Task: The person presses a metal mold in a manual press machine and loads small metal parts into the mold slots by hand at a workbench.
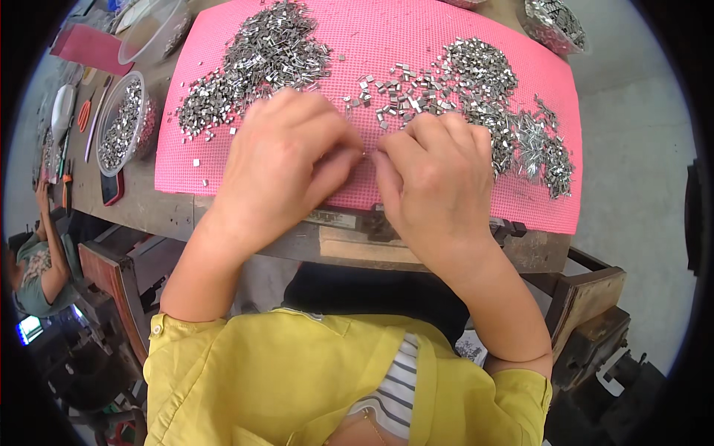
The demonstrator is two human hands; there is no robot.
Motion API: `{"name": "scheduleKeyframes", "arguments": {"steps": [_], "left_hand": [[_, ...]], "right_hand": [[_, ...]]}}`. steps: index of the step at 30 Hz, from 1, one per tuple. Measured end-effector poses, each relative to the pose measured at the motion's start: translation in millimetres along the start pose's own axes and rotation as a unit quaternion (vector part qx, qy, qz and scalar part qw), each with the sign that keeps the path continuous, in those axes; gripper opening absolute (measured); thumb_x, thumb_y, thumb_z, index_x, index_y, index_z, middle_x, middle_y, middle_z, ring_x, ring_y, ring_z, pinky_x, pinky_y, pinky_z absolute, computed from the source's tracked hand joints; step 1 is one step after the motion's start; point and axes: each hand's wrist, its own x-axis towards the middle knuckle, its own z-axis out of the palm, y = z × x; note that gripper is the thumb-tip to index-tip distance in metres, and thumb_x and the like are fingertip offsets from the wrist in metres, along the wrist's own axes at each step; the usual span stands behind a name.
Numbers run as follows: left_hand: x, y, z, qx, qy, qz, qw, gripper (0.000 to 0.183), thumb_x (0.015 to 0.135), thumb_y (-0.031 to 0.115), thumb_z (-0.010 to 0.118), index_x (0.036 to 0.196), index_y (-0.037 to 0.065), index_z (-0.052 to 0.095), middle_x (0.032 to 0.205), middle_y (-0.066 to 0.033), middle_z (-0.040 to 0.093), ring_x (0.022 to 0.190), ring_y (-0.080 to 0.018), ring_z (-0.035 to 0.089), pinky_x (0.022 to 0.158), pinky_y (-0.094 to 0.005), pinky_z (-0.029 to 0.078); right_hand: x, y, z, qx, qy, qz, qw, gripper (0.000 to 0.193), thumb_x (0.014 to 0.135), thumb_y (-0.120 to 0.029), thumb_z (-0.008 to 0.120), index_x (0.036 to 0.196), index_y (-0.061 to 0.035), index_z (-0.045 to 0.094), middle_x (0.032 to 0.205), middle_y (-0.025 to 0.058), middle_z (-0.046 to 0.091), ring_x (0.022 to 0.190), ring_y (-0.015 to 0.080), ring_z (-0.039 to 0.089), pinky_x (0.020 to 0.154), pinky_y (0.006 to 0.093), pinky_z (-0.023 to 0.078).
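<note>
Under left hand [286,149] and right hand [439,175]: tabletop [145,201], covered by pink mat [375,37], probably against skidding. Beyond left hand: left metal heap [275,44]; beyond right: right metal heap [480,67]; likely separated for easy picking. Hands: curled, near each other, thumbs close to forefingers; cannot tell whether pinching anything. Just ahead, between heaps: loose metal pieces [407,99].

Pink mat [394,44] on a workbench [160,207], under heaps of metal pieces [271,48].
</note>
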Motion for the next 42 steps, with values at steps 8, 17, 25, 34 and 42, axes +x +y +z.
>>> {"name": "scheduleKeyframes", "arguments": {"steps": [8,17,25,34,42], "left_hand": [[-14,5,0,-0.045,-0.034,-0.021,0.998,0.022,0.065,0.003,0.084,0.085,0.009,0.077,0.090,-0.0031,0.067,0.088,-0.0238,0.063,0.078,-0.0354,0.049],[-14,6,-8,-0.065,-0.007,-0.051,0.997,0.018,0.070,0.006,0.085,0.087,0.008,0.078,0.082,-0.0042,0.066,0.079,-0.0252,0.060,0.071,-0.0367,0.047],[-10,16,-2,-0.003,-0.046,-0.032,0.998,0.012,0.073,0.004,0.081,0.083,0.007,0.075,0.079,-0.0045,0.063,0.078,-0.0260,0.058,0.073,-0.0378,0.046],[-4,63,22,-0.063,0.026,0.008,0.998,0.012,0.082,0.004,0.076,0.091,0.008,0.071,0.088,-0.0051,0.069,0.083,-0.0273,0.062,0.076,-0.0389,0.044],[-2,93,58,-0.060,0.030,0.048,0.997,0.018,0.078,0.006,0.079,0.093,0.011,0.072,0.093,-0.0001,0.069,0.085,-0.0226,0.063,0.075,-0.0365,0.041]], "right_hand": [[3,6,-6,0.032,-0.019,-0.016,0.999,0.008,0.082,-0.006,0.075,0.087,-0.0099,0.070,0.083,0.0048,0.056,0.085,0.0256,0.057,0.080,0.0410,0.040],[-18,34,-59,0.126,0.115,0.070,0.983,0.018,0.086,-0.001,0.075,0.101,-0.0080,0.068,0.090,0.0041,0.069,0.084,0.0249,0.063,0.081,0.0349,0.041],[-83,52,-89,0.109,0.083,0.103,0.985,0.018,0.079,0.000,0.078,0.094,-0.0063,0.071,0.092,0.0062,0.072,0.085,0.0245,0.068,0.081,0.0361,0.046],[-103,55,-68,0.084,0.089,0.024,0.992,0.020,0.077,-0.002,0.078,0.094,-0.0064,0.070,0.095,0.0044,0.069,0.084,0.0234,0.066,0.081,0.0389,0.044],[-98,53,-57,0.059,0.079,-0.004,0.995,0.022,0.073,-0.004,0.079,0.094,-0.0070,0.072,0.094,0.0036,0.069,0.080,0.0227,0.065,0.078,0.0385,0.043]]}}
